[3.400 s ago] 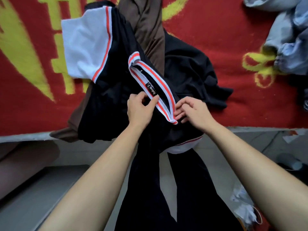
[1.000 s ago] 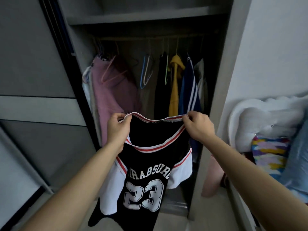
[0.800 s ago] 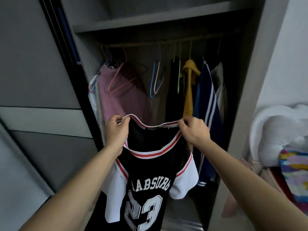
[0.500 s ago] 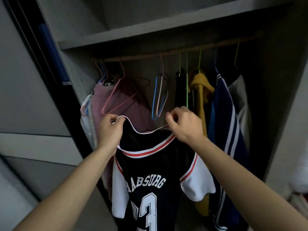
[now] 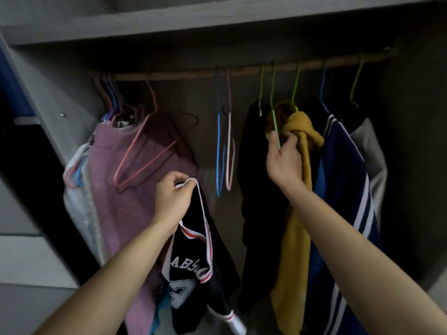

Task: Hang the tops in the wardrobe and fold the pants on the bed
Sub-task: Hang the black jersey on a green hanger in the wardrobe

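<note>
I face the open wardrobe. My left hand (image 5: 173,198) pinches the white, red-striped collar of a black jersey (image 5: 193,264), which hangs limp below it with white lettering and a number showing. My right hand (image 5: 284,157) is raised higher and to the right, fingers closed around a thin green hanger (image 5: 274,112) that hooks over the wooden rail (image 5: 242,71). That hanger sits between a black garment (image 5: 254,177) and a mustard-yellow top (image 5: 298,189).
A pink top (image 5: 125,201) with a pink hanger on its front hangs at the left. Bare blue and pink hangers (image 5: 223,151) dangle mid-rail. A navy striped jacket (image 5: 343,189) and a grey garment (image 5: 372,153) hang at the right. A shelf (image 5: 217,18) runs above.
My right hand has let go of the jersey collar and risen to grasp the green hanger. The jersey now hangs from my left hand alone, and I am closer to the rail.
</note>
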